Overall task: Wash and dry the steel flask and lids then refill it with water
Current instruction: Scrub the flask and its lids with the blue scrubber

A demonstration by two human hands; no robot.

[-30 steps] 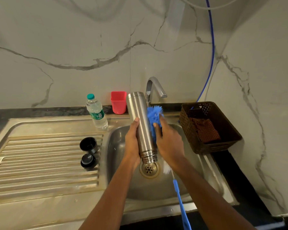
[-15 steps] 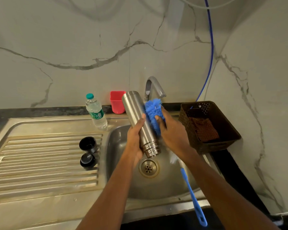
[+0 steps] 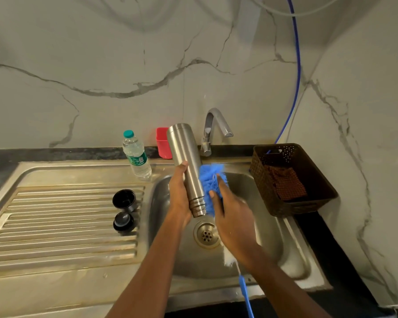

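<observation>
The steel flask (image 3: 187, 161) hangs upside down over the sink basin (image 3: 271, 239), its threaded mouth just above the drain (image 3: 206, 235). My left hand (image 3: 179, 196) grips its lower half from the left. My right hand (image 3: 230, 212) holds the blue bristle head of a bottle brush (image 3: 210, 180) against the flask's right side; the brush's blue handle runs down past my right wrist. Two black lids (image 3: 124, 198) (image 3: 123, 222) sit on the ribbed drainboard, left of the basin.
A tap (image 3: 214, 127) stands behind the basin, with no water visible. A plastic water bottle (image 3: 136, 156) and a red cup (image 3: 163, 142) stand at the back edge. A brown basket (image 3: 308, 196) holding a brown cloth (image 3: 287, 184) sits right of the sink.
The brush head slid down the flask's side from near the top towards its lower half. The flask tilted a little and then came back closer to upright.
</observation>
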